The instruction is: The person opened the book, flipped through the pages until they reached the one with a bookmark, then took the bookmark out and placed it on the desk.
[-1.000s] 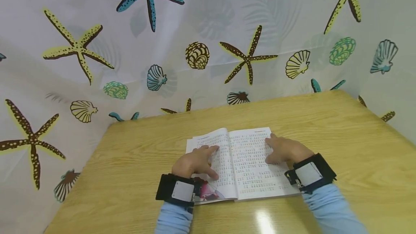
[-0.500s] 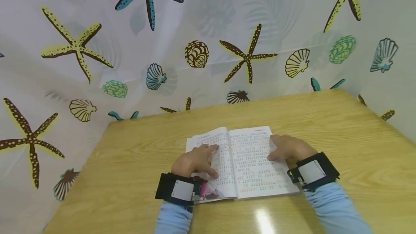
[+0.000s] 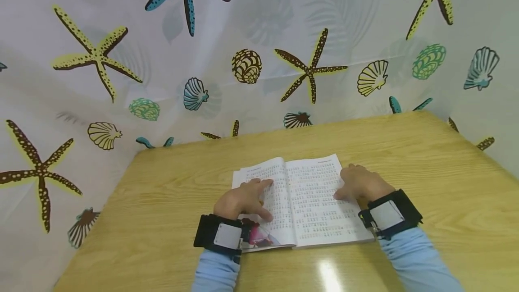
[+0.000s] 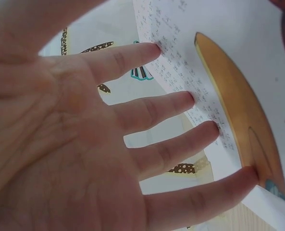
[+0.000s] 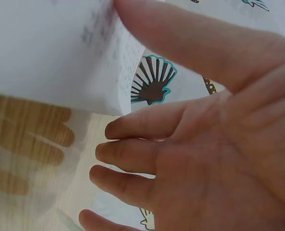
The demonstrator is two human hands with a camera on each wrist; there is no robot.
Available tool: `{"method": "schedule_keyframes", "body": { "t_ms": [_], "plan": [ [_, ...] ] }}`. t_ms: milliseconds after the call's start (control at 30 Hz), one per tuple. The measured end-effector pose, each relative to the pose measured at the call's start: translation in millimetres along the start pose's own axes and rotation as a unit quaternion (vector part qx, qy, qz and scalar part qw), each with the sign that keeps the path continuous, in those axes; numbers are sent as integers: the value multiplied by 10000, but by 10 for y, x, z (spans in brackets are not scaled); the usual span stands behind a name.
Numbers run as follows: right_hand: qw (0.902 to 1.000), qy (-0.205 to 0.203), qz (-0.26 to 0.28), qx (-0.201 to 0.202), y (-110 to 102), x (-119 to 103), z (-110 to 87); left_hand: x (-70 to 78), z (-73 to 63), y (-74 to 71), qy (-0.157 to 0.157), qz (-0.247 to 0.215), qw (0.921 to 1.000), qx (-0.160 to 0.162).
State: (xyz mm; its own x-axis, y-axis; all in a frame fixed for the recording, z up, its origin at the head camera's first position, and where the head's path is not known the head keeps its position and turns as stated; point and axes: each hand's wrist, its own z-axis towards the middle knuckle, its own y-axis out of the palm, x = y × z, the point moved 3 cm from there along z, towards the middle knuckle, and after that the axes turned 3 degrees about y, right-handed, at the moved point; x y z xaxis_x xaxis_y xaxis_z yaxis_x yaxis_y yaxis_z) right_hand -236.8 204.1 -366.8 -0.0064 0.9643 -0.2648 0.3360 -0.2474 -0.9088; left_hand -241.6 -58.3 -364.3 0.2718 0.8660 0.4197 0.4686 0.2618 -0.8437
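Observation:
An open book (image 3: 316, 211) with printed pages lies on the table, a colourful picture at its lower left. My left hand (image 3: 243, 199) rests on the left page with its fingers spread. In the left wrist view those fingers are nearly straight, their fingertips (image 4: 185, 98) on the paper beside a brown printed shape. My right hand (image 3: 362, 184) is at the right page's outer edge. In the right wrist view its thumb (image 5: 180, 33) touches the printed page (image 5: 46, 53). The index finger (image 5: 142, 122) meets the page's corner, and the other fingers extend past the edge over the table.
The wooden table (image 3: 170, 202) surrounds the book on all sides. Behind it hangs a white cloth (image 3: 251, 21) printed with starfish and shells. Each wrist wears a black strap (image 3: 220, 234) with a pale plate.
My right hand has slid rightward from the page to its outer edge. The right page's far corner has risen slightly. My left hand has stayed in place.

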Motion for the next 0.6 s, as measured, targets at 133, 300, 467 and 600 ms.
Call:
{"method": "schedule_keyframes", "body": {
  "t_ms": [133,300,467,600],
  "plan": [
    [9993,-105,-229,272,-28,-37,-26,-4,-7,13,-24,-9,10000,-38],
    [9891,-645,355,1272,-141,-14,-43,4,-3,3,25,36,10000,-5],
    [9731,-962,761,1948,-219,61,-62,15,-3,-9,25,103,9999,-5],
    [9733,-1061,743,1897,-226,74,-66,17,-11,-14,43,135,9999,-17]
  ]
}}
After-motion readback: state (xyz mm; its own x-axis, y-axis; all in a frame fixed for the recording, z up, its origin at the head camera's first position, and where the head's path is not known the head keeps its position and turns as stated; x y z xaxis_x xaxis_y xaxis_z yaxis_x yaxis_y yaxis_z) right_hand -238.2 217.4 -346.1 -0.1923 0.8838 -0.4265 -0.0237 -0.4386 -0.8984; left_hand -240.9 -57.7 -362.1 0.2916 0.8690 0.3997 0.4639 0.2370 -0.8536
